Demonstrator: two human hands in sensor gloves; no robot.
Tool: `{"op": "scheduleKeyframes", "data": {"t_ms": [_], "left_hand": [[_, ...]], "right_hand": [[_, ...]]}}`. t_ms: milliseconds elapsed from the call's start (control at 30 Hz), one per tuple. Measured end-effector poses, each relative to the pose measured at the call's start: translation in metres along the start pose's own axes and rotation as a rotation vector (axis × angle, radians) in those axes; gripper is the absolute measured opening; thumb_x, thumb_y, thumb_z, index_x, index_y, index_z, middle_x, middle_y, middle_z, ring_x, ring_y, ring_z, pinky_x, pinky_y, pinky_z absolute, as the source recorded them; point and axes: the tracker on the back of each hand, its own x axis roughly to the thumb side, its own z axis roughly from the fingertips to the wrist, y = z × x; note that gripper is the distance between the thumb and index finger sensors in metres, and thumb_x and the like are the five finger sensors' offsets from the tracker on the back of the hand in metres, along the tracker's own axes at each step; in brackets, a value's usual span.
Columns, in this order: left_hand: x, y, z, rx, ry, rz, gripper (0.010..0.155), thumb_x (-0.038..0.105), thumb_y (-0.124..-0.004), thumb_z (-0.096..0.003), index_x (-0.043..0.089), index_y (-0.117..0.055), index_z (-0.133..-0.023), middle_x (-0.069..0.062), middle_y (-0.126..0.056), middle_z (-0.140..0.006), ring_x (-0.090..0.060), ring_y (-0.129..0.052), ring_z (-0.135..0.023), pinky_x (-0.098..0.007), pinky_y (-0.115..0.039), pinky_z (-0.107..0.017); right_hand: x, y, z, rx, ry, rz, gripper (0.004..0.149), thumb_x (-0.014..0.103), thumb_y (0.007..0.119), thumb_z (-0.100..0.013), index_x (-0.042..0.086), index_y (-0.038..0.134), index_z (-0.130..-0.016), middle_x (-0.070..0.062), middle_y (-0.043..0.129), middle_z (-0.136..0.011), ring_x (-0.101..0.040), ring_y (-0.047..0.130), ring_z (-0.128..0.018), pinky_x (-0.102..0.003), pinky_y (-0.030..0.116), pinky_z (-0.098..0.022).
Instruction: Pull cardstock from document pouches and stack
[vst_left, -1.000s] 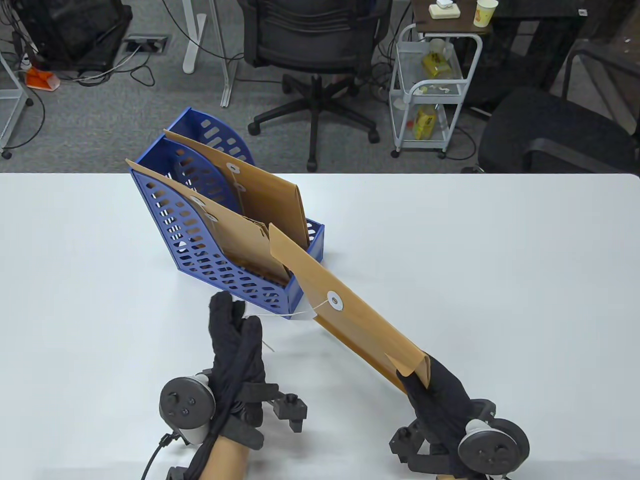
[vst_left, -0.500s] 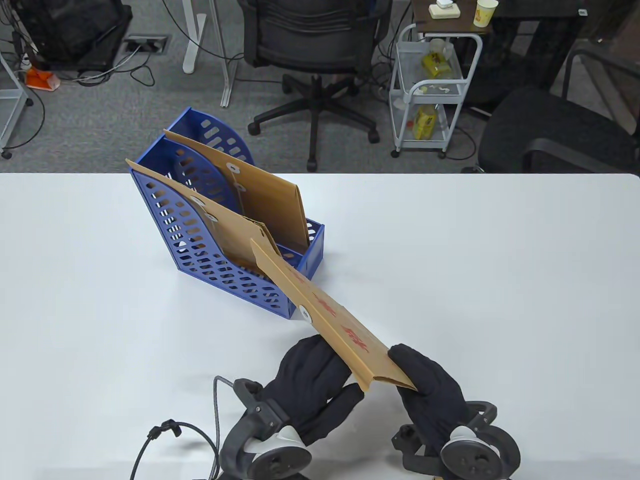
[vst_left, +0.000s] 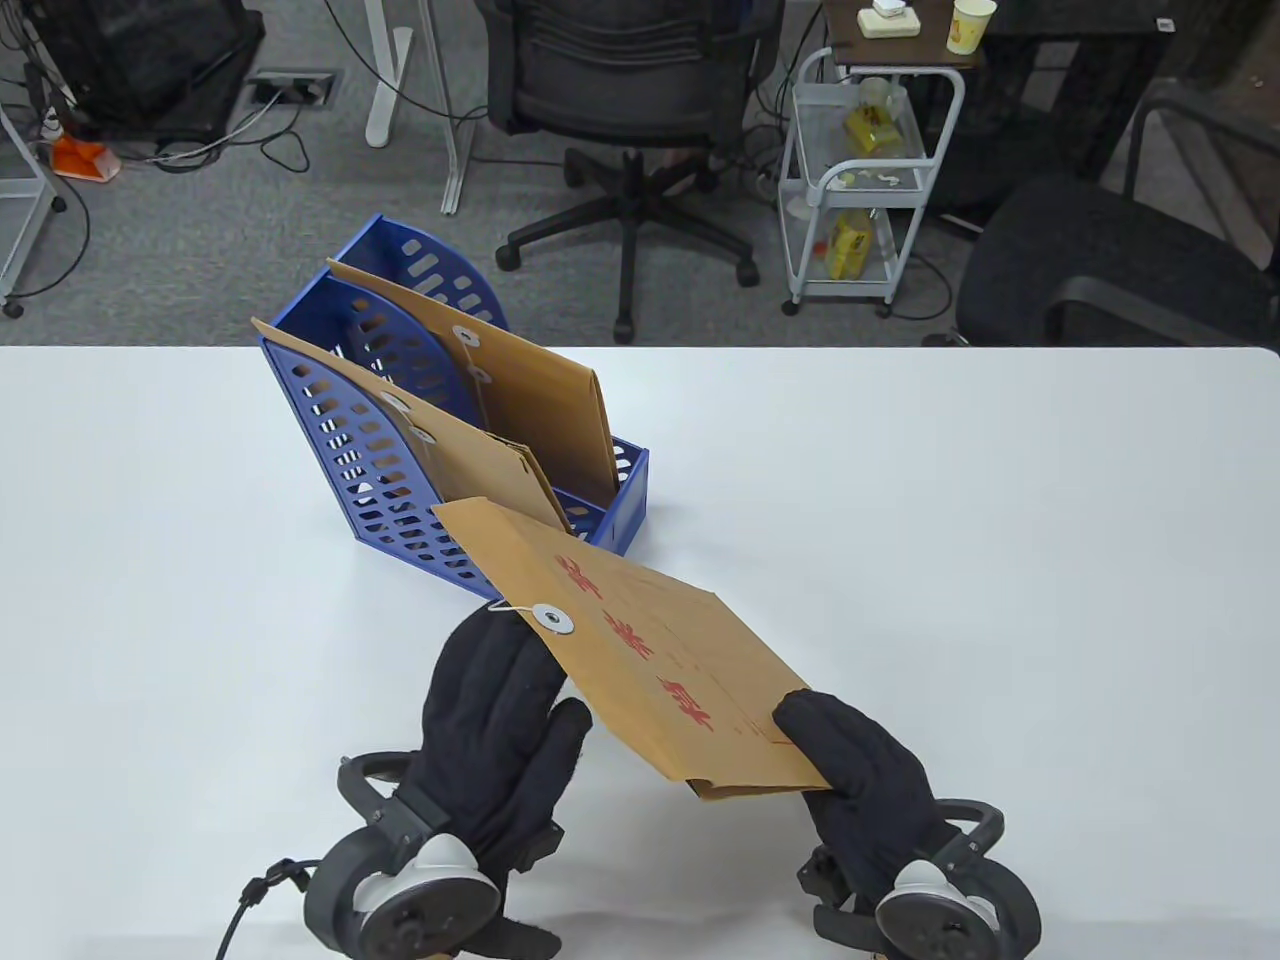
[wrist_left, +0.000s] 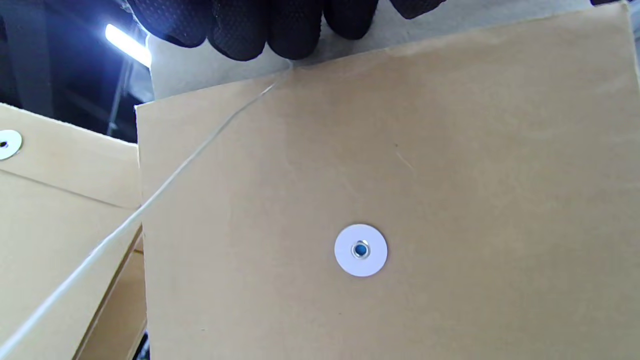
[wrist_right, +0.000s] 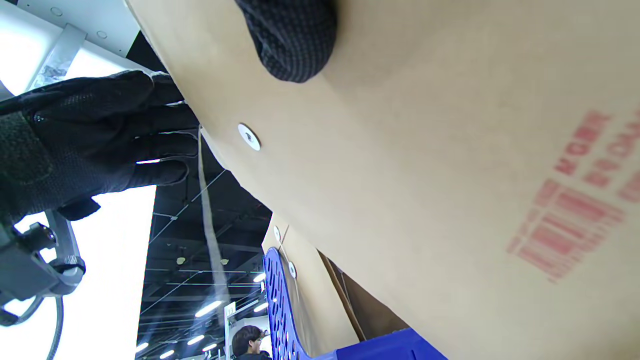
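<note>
A: Where's the pouch (vst_left: 640, 650)?

B: Up off the table (vst_left: 1000, 520), tilted, in front of the rack (vst_left: 400, 500). Its red-printed face shows from above, and one white disc (vst_left: 552, 619) sits near its left edge.

A: Who has it?

B: The right hand (vst_left: 860, 770) grips the near corner, thumb on top, with the other fingers hidden beneath. In the right wrist view a fingertip (wrist_right: 292, 45) presses on the paper.

A: And the left hand (vst_left: 490, 720)?

B: It is at the pouch's left edge by the disc, fingers straight and pressed together. A thin string (wrist_left: 150, 200) runs from its fingertips (wrist_left: 265, 30) across the pouch in the left wrist view. I cannot tell whether it pinches the string or merely touches it.

A: Anything showing from inside the pouch?

B: No; only brown paper is visible.

A: What about the rack?

B: It is blue and perforated, standing on the table behind the hands. Two more pouches lean in it: the front one (vst_left: 450, 450) in the nearer slot, the back one (vst_left: 530, 400) in the farther slot. Both stick up above the walls, with discs visible.
</note>
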Motion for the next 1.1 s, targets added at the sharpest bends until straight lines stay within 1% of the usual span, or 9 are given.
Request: {"op": "scheduleKeyframes", "data": {"t_ms": [100, 200, 367, 467, 600, 700, 800, 933, 1100], "left_hand": [[-0.003, 0.007, -0.004, -0.053, 0.019, -0.005, 0.05, 0.041, -0.051, -0.0729, 0.019, -0.048, -0.119, -0.014, -0.063, -0.118, -0.039, -0.059, -0.104, -0.067, -0.048, -0.079], [-0.004, 0.012, -0.005, -0.044, 0.022, -0.128, 0.046, 0.039, -0.055, -0.0719, 0.019, -0.057, -0.114, -0.009, -0.079, -0.102, -0.032, -0.073, -0.092, -0.064, -0.055, -0.077], [-0.001, 0.008, -0.005, -0.156, -0.019, -0.33, 0.046, 0.039, -0.07, -0.0667, 0.022, -0.063, -0.109, 0.0, -0.089, -0.084, -0.022, -0.085, -0.077, -0.06, -0.063, -0.075], [-0.001, 0.006, -0.006, -0.312, -0.03, -0.37, 0.059, 0.042, -0.076, -0.0632, 0.024, -0.053, -0.115, 0.002, -0.087, -0.085, -0.021, -0.084, -0.079, -0.061, -0.061, -0.078], [0.001, 0.002, -0.005, -0.362, -0.05, -0.428, 0.068, 0.045, -0.08, -0.0585, 0.026, -0.05, -0.116, 0.001, -0.086, -0.085, -0.022, -0.082, -0.079, -0.063, -0.058, -0.079], [0.004, -0.004, -0.005, -0.411, -0.069, -0.494, 0.069, 0.048, -0.08, -0.0576, 0.027, -0.049, -0.116, -0.002, -0.08, -0.094, -0.026, -0.076, -0.087, -0.067, -0.052, -0.08], [0.007, -0.01, -0.003, -0.389, -0.082, -0.552, 0.064, 0.049, -0.079, -0.0575, 0.029, -0.055, -0.113, -0.01, -0.067, -0.107, -0.033, -0.064, -0.097, -0.071, -0.044, -0.081], [0.009, -0.015, 0.0, -0.298, -0.153, -0.564, 0.057, 0.048, -0.077, -0.0589, 0.032, -0.059, -0.11, -0.015, -0.05, -0.121, -0.039, -0.047, -0.109, -0.072, -0.04, -0.081], [0.004, -0.011, 0.003, -0.267, -0.156, -0.408, 0.057, 0.048, -0.078, -0.0582, 0.032, -0.059, -0.11, -0.01, -0.062, -0.119, -0.035, -0.056, -0.111, -0.071, -0.048, -0.079]], "right_hand": [[0.002, 0.0, 0.0, -0.006, -0.015, 0.016, 0.035, 0.037, 0.066, -0.069, 0.03, 0.063, -0.103, -0.001, 0.083, -0.097, -0.028, 0.09, -0.084, -0.043, 0.079, -0.06], [0.002, 0.0, 0.0, -0.003, -0.027, 0.062, 0.035, 0.037, 0.066, -0.069, 0.031, 0.063, -0.103, 0.0, 0.083, -0.097, -0.028, 0.09, -0.084, -0.043, 0.079, -0.061], [0.001, 0.0, 0.0, -0.004, -0.033, 0.097, 0.034, 0.037, 0.067, -0.069, 0.032, 0.064, -0.103, 0.0, 0.083, -0.098, -0.028, 0.089, -0.085, -0.044, 0.078, -0.062], [0.0, -0.002, 0.001, -0.029, -0.05, 0.134, 0.034, 0.038, 0.067, -0.069, 0.033, 0.063, -0.102, 0.001, 0.082, -0.099, -0.028, 0.087, -0.088, -0.045, 0.076, -0.064], [0.0, -0.005, 0.001, -0.039, -0.07, 0.152, 0.033, 0.038, 0.067, -0.069, 0.035, 0.063, -0.101, 0.003, 0.081, -0.1, -0.027, 0.086, -0.089, -0.047, 0.075, -0.066], [0.001, -0.006, 0.001, -0.048, -0.08, 0.151, 0.032, 0.038, 0.067, -0.068, 0.036, 0.064, -0.101, 0.003, 0.08, -0.1, -0.027, 0.086, -0.091, -0.048, 0.074, -0.067], [0.003, -0.008, 0.001, -0.05, -0.097, 0.167, 0.032, 0.038, 0.068, -0.068, 0.036, 0.064, -0.1, 0.004, 0.08, -0.1, -0.027, 0.085, -0.091, -0.048, 0.074, -0.068], [0.002, -0.009, 0.001, -0.052, -0.09, 0.122, 0.032, 0.039, 0.068, -0.067, 0.037, 0.065, -0.099, 0.005, 0.081, -0.1, -0.026, 0.086, -0.091, -0.049, 0.074, -0.068], [-0.006, -0.013, 0.002, -0.087, -0.059, 0.065, 0.031, 0.04, 0.069, -0.067, 0.039, 0.066, -0.098, 0.007, 0.081, -0.099, -0.025, 0.086, -0.091, -0.049, 0.074, -0.069]]}}
